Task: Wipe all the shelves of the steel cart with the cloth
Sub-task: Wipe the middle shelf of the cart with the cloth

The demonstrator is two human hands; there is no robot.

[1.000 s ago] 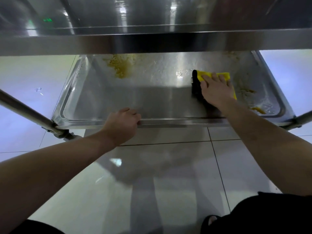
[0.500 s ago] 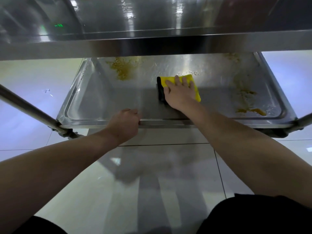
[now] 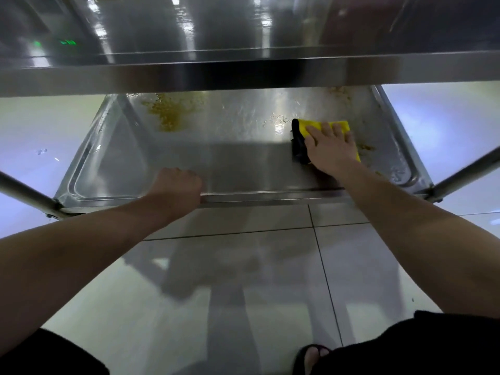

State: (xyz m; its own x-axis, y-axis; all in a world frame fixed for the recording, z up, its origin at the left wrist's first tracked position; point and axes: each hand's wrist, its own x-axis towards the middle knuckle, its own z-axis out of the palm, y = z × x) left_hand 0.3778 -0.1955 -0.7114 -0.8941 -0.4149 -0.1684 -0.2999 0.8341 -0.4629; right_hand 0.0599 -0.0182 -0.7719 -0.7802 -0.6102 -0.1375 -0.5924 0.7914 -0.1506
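right hand (image 3: pixel 331 152): your fingers lie flat, pressing the cloth (image 3: pixel 327 128) to the lower shelf (image 3: pixel 243 163).
left hand (image 3: pixel 178 188): fingers curl over the shelf's front rim, likely steadying the cart.
stain (image 3: pixel 170 115): far left of your fingertips, unwiped.

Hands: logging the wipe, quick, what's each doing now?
Left hand: grips the lower shelf's front rim.
Right hand: open, fingers flat, pressing the yellow cloth.

Steel cart (image 3: pixel 243 74): shiny upper shelf overhead, lower shelf (image 3: pixel 230 163) a rimmed tray, wet, yellowish-brown grime at back left and along right side; yellow cloth (image 3: pixel 324 127) with black edge lies flat on lower shelf, right half
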